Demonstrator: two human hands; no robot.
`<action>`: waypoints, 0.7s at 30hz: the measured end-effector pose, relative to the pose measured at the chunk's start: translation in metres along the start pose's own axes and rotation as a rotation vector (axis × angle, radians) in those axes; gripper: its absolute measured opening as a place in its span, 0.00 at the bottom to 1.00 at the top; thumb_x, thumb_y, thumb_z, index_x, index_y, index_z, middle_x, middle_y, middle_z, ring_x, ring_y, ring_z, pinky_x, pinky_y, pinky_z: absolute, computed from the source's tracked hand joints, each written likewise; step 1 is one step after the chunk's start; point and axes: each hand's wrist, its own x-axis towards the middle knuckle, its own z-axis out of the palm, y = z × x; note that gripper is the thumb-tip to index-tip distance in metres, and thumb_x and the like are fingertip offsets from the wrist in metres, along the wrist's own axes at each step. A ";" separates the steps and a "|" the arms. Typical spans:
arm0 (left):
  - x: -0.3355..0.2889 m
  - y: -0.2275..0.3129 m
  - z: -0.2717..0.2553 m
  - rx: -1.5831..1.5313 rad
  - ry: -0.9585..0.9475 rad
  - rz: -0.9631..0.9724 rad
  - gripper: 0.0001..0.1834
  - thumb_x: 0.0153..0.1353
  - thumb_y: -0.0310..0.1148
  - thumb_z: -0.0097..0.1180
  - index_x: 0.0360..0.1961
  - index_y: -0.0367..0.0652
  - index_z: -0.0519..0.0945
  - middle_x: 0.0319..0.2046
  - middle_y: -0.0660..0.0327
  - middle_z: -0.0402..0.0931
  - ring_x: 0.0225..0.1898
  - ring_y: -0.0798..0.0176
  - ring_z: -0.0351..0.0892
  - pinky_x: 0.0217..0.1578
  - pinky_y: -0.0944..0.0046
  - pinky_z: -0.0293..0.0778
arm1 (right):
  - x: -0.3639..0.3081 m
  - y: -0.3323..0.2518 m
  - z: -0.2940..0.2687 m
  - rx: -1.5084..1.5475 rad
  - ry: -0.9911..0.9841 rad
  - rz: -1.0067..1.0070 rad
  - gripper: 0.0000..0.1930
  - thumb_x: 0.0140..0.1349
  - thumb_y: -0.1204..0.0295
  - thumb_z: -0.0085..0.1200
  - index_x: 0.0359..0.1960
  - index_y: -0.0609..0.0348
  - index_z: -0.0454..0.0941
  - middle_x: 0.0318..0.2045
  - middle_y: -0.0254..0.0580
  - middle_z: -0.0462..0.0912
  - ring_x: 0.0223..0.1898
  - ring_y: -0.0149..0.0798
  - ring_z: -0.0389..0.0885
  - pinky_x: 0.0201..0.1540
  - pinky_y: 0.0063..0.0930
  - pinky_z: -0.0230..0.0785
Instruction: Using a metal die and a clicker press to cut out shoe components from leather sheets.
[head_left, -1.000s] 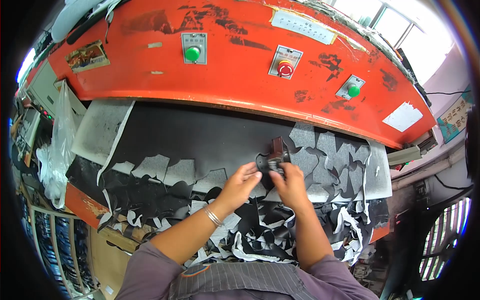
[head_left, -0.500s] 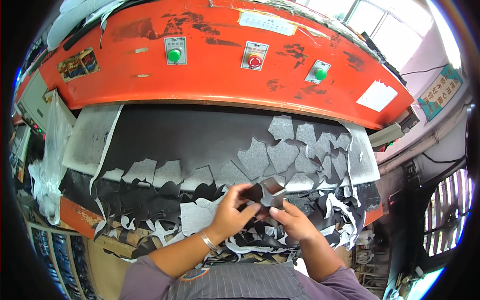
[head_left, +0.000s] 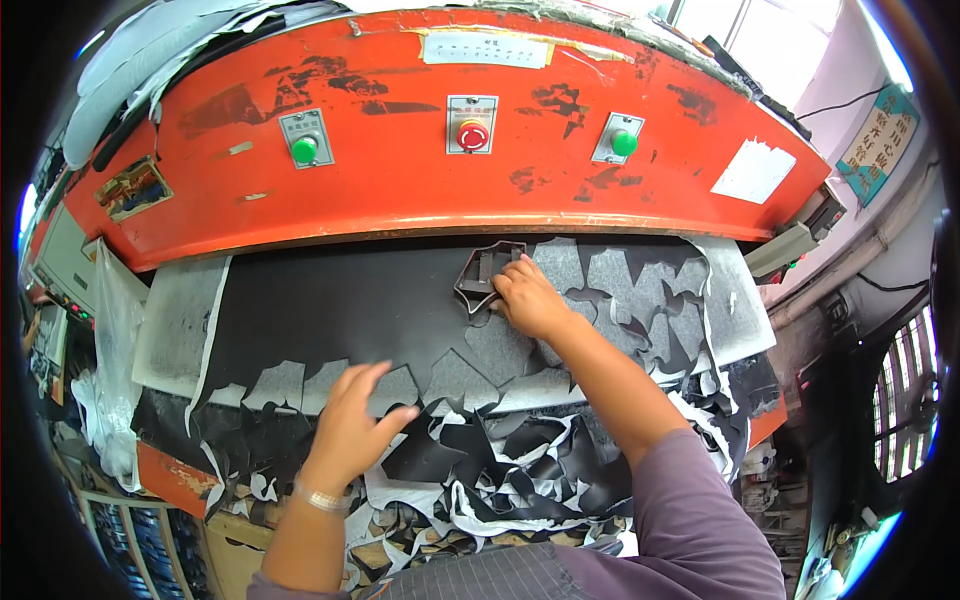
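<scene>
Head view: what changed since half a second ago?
The metal cutting die moved away from the person, from the near edge to the far part of the black sheet, in the right hand. The left hand let go and moved left. Unchanged: the orange-red machine panel.

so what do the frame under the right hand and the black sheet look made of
Frame: probably dark metal, slightly shiny; thin, rigid walls with glinting edges. Black sheet: perhaps synthetic leather, smooth with a soft sheen; real leather is possible.
</scene>
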 end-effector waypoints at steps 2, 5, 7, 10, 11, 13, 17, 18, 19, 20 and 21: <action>0.043 -0.004 0.032 -0.009 0.003 0.059 0.38 0.47 0.37 0.68 0.58 0.35 0.67 0.54 0.48 0.69 0.54 0.48 0.71 0.52 0.56 0.69 | 0.000 0.008 0.008 -0.037 -0.019 0.023 0.20 0.51 0.63 0.62 0.42 0.64 0.75 0.43 0.51 0.75 0.53 0.52 0.69 0.62 0.47 0.54; 0.097 -0.009 0.083 -0.026 0.070 0.031 0.41 0.48 0.39 0.67 0.61 0.34 0.63 0.59 0.44 0.66 0.60 0.46 0.67 0.61 0.53 0.60 | -0.002 -0.001 0.002 0.068 0.268 0.087 0.24 0.48 0.64 0.64 0.45 0.64 0.74 0.44 0.51 0.75 0.52 0.52 0.69 0.60 0.45 0.56; 0.120 -0.010 0.112 0.060 0.141 0.038 0.41 0.49 0.40 0.66 0.62 0.34 0.63 0.59 0.43 0.66 0.62 0.47 0.65 0.63 0.52 0.56 | -0.014 -0.010 0.012 0.117 0.427 0.425 0.32 0.46 0.64 0.66 0.54 0.64 0.70 0.50 0.50 0.73 0.54 0.52 0.68 0.60 0.45 0.55; 0.143 -0.018 0.133 0.133 0.204 0.043 0.42 0.50 0.42 0.65 0.63 0.36 0.62 0.58 0.43 0.67 0.63 0.49 0.63 0.65 0.50 0.49 | -0.025 -0.001 0.027 0.164 0.393 0.544 0.34 0.49 0.64 0.65 0.58 0.64 0.67 0.49 0.52 0.76 0.55 0.51 0.69 0.60 0.45 0.55; 0.148 -0.018 0.136 0.128 0.197 0.030 0.41 0.50 0.43 0.65 0.63 0.36 0.63 0.58 0.43 0.68 0.64 0.50 0.63 0.66 0.50 0.46 | -0.026 -0.002 0.026 0.212 0.395 0.546 0.33 0.50 0.64 0.64 0.58 0.64 0.67 0.47 0.53 0.77 0.55 0.51 0.70 0.60 0.45 0.55; 0.156 -0.012 0.138 0.179 0.190 0.039 0.39 0.52 0.44 0.63 0.61 0.36 0.65 0.58 0.43 0.68 0.64 0.52 0.62 0.66 0.53 0.47 | -0.023 0.003 0.024 0.225 0.403 0.585 0.30 0.52 0.65 0.62 0.57 0.62 0.69 0.45 0.54 0.78 0.55 0.51 0.71 0.59 0.45 0.55; 0.163 -0.010 0.140 0.191 0.189 0.029 0.38 0.52 0.44 0.63 0.61 0.37 0.65 0.57 0.44 0.69 0.64 0.52 0.63 0.66 0.52 0.48 | -0.017 0.007 0.026 0.171 0.413 0.608 0.27 0.54 0.65 0.60 0.55 0.59 0.72 0.45 0.55 0.78 0.54 0.50 0.71 0.59 0.44 0.55; 0.164 -0.010 0.140 0.189 0.191 0.019 0.38 0.53 0.44 0.63 0.61 0.37 0.65 0.57 0.44 0.69 0.63 0.51 0.63 0.66 0.52 0.48 | -0.016 0.007 0.025 0.169 0.399 0.605 0.27 0.54 0.64 0.59 0.56 0.59 0.71 0.45 0.55 0.78 0.54 0.50 0.70 0.59 0.44 0.55; 0.164 -0.010 0.139 0.188 0.198 0.009 0.38 0.53 0.43 0.62 0.62 0.37 0.64 0.57 0.44 0.69 0.63 0.51 0.63 0.66 0.52 0.49 | -0.015 0.006 0.023 0.166 0.387 0.597 0.27 0.54 0.64 0.59 0.56 0.59 0.71 0.45 0.55 0.78 0.54 0.50 0.70 0.59 0.44 0.54; 0.165 -0.010 0.139 0.205 0.191 0.000 0.37 0.54 0.42 0.61 0.62 0.37 0.63 0.58 0.44 0.68 0.63 0.51 0.63 0.66 0.52 0.49 | -0.014 0.004 0.020 0.161 0.373 0.605 0.27 0.55 0.64 0.59 0.56 0.59 0.71 0.45 0.55 0.78 0.55 0.49 0.70 0.59 0.44 0.53; 0.165 -0.012 0.140 0.209 0.186 -0.003 0.37 0.54 0.42 0.61 0.62 0.37 0.63 0.58 0.44 0.68 0.63 0.51 0.63 0.66 0.52 0.49 | -0.015 0.005 0.022 0.166 0.369 0.609 0.27 0.55 0.64 0.59 0.56 0.59 0.71 0.45 0.55 0.78 0.55 0.49 0.70 0.59 0.44 0.53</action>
